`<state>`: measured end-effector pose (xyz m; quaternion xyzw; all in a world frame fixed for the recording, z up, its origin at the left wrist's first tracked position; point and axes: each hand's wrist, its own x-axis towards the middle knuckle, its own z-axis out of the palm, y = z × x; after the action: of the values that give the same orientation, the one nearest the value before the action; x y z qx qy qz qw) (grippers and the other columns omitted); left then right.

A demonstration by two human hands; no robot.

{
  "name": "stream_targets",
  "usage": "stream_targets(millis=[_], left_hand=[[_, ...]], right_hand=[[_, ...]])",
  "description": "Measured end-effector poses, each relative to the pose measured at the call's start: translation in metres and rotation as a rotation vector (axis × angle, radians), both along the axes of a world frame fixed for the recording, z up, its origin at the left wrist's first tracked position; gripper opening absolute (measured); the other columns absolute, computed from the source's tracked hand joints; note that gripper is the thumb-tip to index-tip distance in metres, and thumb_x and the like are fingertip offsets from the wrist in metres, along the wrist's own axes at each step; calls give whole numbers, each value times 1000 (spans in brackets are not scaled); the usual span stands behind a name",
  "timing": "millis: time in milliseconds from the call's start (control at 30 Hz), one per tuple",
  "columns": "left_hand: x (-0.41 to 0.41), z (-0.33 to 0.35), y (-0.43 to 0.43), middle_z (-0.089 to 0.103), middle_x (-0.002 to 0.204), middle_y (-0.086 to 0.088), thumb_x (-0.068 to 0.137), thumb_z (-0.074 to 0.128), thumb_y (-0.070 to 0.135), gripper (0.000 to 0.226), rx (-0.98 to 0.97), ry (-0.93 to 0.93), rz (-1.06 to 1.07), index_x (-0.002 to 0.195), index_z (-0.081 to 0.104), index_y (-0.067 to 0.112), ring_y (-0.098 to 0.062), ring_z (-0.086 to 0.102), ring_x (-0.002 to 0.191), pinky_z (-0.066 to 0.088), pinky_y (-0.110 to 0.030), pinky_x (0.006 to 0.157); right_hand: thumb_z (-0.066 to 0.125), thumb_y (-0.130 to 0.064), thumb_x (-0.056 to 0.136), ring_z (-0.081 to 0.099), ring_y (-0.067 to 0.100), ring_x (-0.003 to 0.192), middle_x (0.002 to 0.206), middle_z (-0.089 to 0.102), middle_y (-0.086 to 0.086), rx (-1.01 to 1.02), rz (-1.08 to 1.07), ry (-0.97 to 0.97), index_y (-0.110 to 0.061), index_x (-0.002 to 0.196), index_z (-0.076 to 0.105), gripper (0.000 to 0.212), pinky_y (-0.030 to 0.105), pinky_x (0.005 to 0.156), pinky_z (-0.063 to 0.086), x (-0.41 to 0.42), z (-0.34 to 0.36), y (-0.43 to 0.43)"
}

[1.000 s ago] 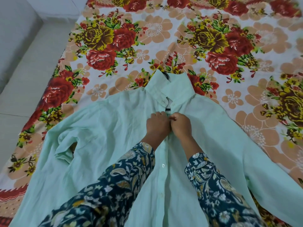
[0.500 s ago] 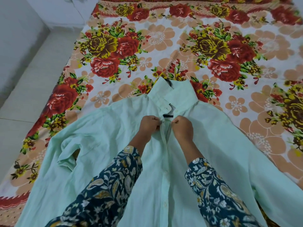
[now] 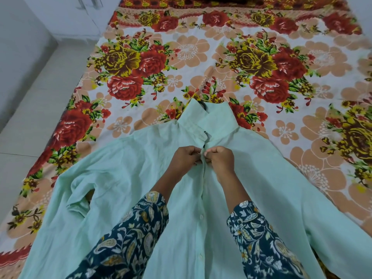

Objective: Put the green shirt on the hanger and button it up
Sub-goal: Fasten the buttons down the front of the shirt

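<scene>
A pale green shirt (image 3: 124, 178) lies flat on the bed, front up, collar pointing away from me. A black hanger (image 3: 203, 106) is inside it; only its hook at the collar and a dark bit in the neck opening show. My left hand (image 3: 184, 160) pinches the left edge of the placket just below the collar. My right hand (image 3: 220, 159) pinches the right edge beside it, fingertips nearly touching. Lower down the placket lies shut, with white buttons (image 3: 201, 217) in a row.
The bed is covered by a floral sheet (image 3: 181, 57) in red, yellow and peach. A pale tiled floor (image 3: 30, 117) runs along the bed's left side. The shirt's left sleeve is bunched near the bed's left edge (image 3: 80, 196).
My hands parted along the placket half a second ago and have come back together just below the collar. The view has shifted slightly towards the far end of the bed.
</scene>
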<state>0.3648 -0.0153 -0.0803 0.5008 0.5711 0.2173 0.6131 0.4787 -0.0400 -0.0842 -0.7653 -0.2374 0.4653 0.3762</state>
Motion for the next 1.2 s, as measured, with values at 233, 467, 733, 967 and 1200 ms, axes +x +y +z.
stream_targets(millis=[233, 467, 733, 967, 1200], left_hand=[[7, 2, 1, 63, 67, -4, 85, 64, 19, 15, -124, -144, 119, 73, 60, 11, -13, 58, 60, 48, -17, 57], [11, 1, 3, 60, 65, -7, 90, 53, 7, 21, -88, -123, 149, 69, 58, 10, -14, 56, 57, 47, -14, 52], [6, 5, 11, 61, 64, -11, 83, 59, -5, 16, -151, -115, 14, 73, 55, 7, -9, 60, 46, 48, -16, 50], [11, 3, 18, 58, 61, -8, 79, 65, -4, 22, -34, 61, -100, 66, 52, 8, -2, 56, 40, 42, -10, 42], [13, 0, 21, 56, 61, -3, 83, 64, 3, 23, -16, 126, -97, 64, 51, 7, -11, 50, 53, 39, -11, 45]], right_hand=[[61, -2, 80, 60, 24, 71, 76, 65, 14, 22, 19, 18, -6, 75, 63, 7, 42, 79, 55, 0, 2, 1], [61, -2, 78, 60, 23, 73, 77, 66, 12, 39, -1, -1, -1, 80, 67, 6, 39, 79, 54, 0, 1, 0], [56, 2, 83, 56, 8, 61, 68, 62, -2, 49, 11, 115, -4, 90, 68, 15, 14, 53, 46, 7, -5, -5], [62, -16, 84, 62, 30, 80, 85, 66, 16, 51, 50, 67, -4, 86, 66, 13, 39, 78, 55, 6, -12, -6], [54, -6, 85, 62, 23, 87, 95, 69, 10, 0, -1, -257, -6, 90, 66, 14, 31, 74, 49, 17, -17, 0]])
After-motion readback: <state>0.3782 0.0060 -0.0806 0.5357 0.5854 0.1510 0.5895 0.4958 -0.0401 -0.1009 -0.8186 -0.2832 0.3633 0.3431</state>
